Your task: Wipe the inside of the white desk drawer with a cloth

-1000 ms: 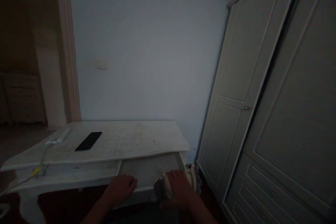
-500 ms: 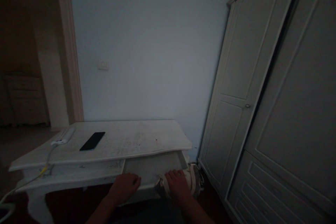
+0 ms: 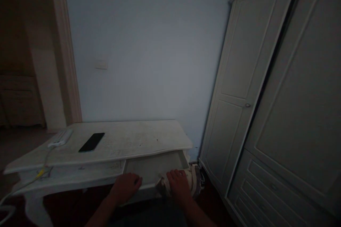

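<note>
The pulled-out drawer of a white desk is in front of me. My left hand is closed, its fingers curled at the drawer's front left corner. Under and around my right hand is a crumpled, light cloth-like bundle with darker patches, at the drawer's front right. The right fingers are bent over it, and dim light hides what kind of thing it is. The inside of the drawer shows a pale bottom.
A dark phone and a white power strip with a cable lie on the desk's left part. At right stands a tall wardrobe. A wall with a switch rises behind the desk, with a doorway at left.
The view has shifted slightly, so the room appears a little farther left. Both hands keep nearly the same places at the drawer and the bundle.
</note>
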Available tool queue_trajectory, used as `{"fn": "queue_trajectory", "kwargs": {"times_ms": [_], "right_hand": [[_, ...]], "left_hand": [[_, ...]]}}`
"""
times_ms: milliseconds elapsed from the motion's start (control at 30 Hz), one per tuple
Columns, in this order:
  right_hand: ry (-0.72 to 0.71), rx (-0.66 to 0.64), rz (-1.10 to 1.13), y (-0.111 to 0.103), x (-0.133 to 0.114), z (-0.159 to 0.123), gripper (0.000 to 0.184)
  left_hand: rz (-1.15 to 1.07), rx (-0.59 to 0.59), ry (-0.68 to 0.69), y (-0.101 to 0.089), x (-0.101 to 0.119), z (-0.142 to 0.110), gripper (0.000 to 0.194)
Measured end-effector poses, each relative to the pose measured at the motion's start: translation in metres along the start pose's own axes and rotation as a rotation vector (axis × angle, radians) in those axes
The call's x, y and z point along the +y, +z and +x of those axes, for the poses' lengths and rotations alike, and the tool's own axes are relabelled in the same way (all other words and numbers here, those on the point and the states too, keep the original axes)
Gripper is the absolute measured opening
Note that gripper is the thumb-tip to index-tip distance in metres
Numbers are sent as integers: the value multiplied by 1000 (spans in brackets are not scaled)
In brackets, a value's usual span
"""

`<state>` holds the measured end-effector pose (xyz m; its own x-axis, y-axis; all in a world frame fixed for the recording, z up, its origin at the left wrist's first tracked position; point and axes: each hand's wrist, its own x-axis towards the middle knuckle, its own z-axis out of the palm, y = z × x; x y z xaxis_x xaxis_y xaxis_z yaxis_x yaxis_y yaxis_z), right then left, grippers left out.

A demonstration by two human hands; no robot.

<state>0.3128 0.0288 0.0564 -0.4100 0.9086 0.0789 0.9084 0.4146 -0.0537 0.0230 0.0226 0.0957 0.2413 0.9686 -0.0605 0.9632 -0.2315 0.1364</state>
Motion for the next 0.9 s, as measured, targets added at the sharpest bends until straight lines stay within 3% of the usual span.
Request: {"fn": "queue_trajectory", "kwargs": {"times_ms": [333,533,900], "right_hand": [[68,-68,16,-25,-14,6,62],[60,-11,52,-15,-9,5,68],[43,-35,54,-18,-9,5,70]], "left_hand": [[10,41,-16,12,-5,6,62],[-4,50,-12,15,-7,7,60],[6,42,2,13,-6,6,62]]}}
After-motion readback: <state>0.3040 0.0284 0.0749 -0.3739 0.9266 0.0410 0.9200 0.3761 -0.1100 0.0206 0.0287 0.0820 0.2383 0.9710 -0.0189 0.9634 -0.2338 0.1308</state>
